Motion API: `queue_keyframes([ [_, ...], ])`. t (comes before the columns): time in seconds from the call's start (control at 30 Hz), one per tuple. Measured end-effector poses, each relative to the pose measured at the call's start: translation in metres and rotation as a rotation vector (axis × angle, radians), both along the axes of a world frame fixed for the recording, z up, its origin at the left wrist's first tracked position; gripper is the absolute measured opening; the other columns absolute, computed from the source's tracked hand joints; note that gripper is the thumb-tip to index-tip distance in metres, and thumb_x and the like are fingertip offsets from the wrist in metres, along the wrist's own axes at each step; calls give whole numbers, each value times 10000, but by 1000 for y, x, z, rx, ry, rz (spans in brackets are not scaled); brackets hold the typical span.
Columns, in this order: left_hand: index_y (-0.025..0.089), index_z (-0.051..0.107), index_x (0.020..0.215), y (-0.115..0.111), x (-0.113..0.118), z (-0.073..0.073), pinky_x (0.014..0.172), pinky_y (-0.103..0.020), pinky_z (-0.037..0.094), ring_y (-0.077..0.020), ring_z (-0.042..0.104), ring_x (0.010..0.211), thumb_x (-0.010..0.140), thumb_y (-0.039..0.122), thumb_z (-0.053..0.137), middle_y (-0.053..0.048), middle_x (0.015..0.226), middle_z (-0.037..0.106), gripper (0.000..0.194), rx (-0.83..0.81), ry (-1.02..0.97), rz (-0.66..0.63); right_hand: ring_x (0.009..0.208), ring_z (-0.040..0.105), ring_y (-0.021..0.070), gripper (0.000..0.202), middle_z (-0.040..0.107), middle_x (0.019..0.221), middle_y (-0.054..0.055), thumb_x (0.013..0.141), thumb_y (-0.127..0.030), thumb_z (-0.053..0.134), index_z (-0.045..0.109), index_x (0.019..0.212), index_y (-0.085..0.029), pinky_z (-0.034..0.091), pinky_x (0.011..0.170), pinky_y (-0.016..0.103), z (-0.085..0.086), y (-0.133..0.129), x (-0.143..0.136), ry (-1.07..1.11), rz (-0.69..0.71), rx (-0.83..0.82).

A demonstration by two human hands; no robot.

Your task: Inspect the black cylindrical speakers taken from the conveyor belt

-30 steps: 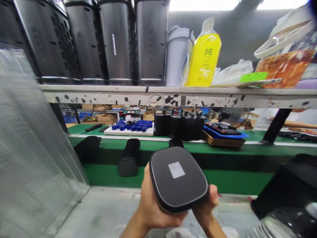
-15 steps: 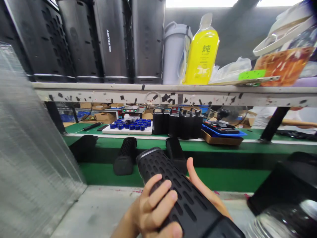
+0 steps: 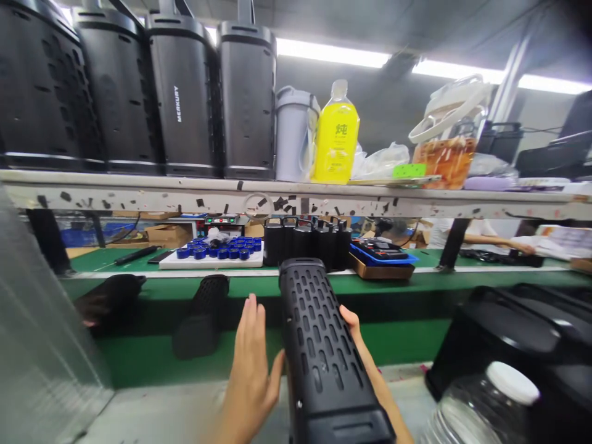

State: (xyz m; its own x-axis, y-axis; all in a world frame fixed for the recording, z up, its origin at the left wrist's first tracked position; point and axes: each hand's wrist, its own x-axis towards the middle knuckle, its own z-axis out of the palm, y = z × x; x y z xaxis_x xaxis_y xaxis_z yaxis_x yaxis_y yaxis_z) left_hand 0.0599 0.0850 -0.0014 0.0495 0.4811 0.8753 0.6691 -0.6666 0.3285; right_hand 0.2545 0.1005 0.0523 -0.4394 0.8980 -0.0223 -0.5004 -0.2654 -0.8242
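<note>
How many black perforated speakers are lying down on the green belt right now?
2 for certain: one perforated speaker left of the hands, and a darker, blurrier one further left. A third speaker is held, not on the belt. Others may be hidden behind it.

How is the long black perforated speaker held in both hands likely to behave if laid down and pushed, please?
The long black perforated speaker looks rigid, so it probably won't flex. Its rounded sides suggest it may roll somewhat. The right hand cradles it from beneath and the left hand steadies its side, hinting at moderate weight.
</note>
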Motion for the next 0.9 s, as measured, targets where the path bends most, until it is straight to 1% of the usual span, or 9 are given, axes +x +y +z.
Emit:
queue_keyframes([
  [0.07,275,82,1564,3,4,-5,1118,-629,342,-345,308,1458,987,476,443,-184,1583,305,710,-495,-383,-198,968,714,346,791,758,966,144,637,-777,671,670,1110,-143,577,859,492,-5,5,7,-22,-16,24],
  [0.13,291,58,1561,0,10,-6,1029,-624,429,-379,426,1384,871,757,417,-200,1520,409,905,-890,-705,-548,1009,698,362,806,757,992,142,636,-798,651,674,1124,-157,567,878,507,-12,11,9,-44,-83,118],
  [0.23,315,127,1551,-13,20,2,1032,-550,456,-377,479,1343,635,884,594,-145,1503,450,1175,-1039,-917,-998,1112,656,356,798,718,1167,109,658,-748,668,610,1266,-233,540,942,494,-21,17,2,-41,-168,232],
  [0.3,315,290,1509,-22,23,12,1088,-509,422,-356,498,1332,651,740,733,-115,1452,518,1054,-1033,-961,-1081,1213,597,339,871,638,1324,78,651,-656,733,483,1402,-293,491,1019,475,-24,17,-5,-10,-162,285],
  [0.43,255,405,1428,-25,25,22,1147,-505,357,-347,486,1342,736,452,796,-132,1401,559,819,-932,-977,-1050,1337,484,299,947,491,1480,66,693,-567,769,337,1491,-295,343,1150,444,-22,13,-8,-74,-119,390],
  [0.57,231,277,1461,-14,33,9,1161,-506,338,-354,430,1380,672,388,860,-160,1474,458,993,-675,-857,-1088,1259,543,329,997,582,1368,125,614,-593,835,400,1433,-227,373,1114,474,-20,10,1,-230,-108,400],
  [0.67,254,145,1505,-7,34,0,1163,-572,313,-379,393,1400,674,447,839,-182,1527,369,1100,-659,-708,-1140,1174,600,341,1041,623,1299,134,565,-588,858,398,1425,-226,432,1051,486,-18,8,8,-263,-98,441],
  [0.8,262,255,1533,-13,11,8,1189,-676,134,-428,172,1483,650,533,843,-162,1606,236,1095,-642,-429,-571,1238,563,330,1107,568,1383,125,583,-513,866,297,1499,-263,425,1067,472,-12,5,12,-296,-119,593],
  [0.9,335,339,1511,-32,-21,26,1096,-686,355,-423,293,1445,857,579,612,-110,1575,350,750,-349,-409,-398,1400,410,307,1178,401,1543,104,604,-433,874,187,1549,-283,303,1176,457,-6,5,12,-338,-177,643],
])
